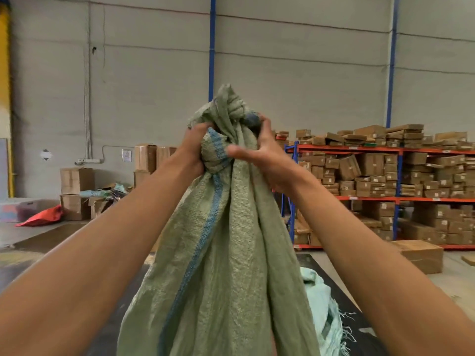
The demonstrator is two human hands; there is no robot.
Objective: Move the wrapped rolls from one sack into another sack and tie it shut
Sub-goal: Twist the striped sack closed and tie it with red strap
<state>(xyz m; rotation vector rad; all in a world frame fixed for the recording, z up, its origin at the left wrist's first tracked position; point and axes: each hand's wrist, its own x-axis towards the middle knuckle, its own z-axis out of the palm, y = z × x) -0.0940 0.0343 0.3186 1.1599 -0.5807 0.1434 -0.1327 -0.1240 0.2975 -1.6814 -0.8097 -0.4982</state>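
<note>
The woven plastic sack point(231, 240) gathered under the fingers point(259, 129) is dull olive green with a blue stripe running down its length. Below and right of the fingers lies a pale mint-green frayed sack point(321, 299) on a black floor mat point(341, 283). Far right of the fingers, a metal rack point(398, 176) has orange-red beams and blue uprights, stacked with brown cardboard boxes point(359, 170). Well left of the fingers a red bag point(41, 217) lies on the grey floor. The wall point(154, 73) beyond is grey with blue vertical posts point(212, 42) and a yellow strip point(4, 60) at the left edge.
</note>
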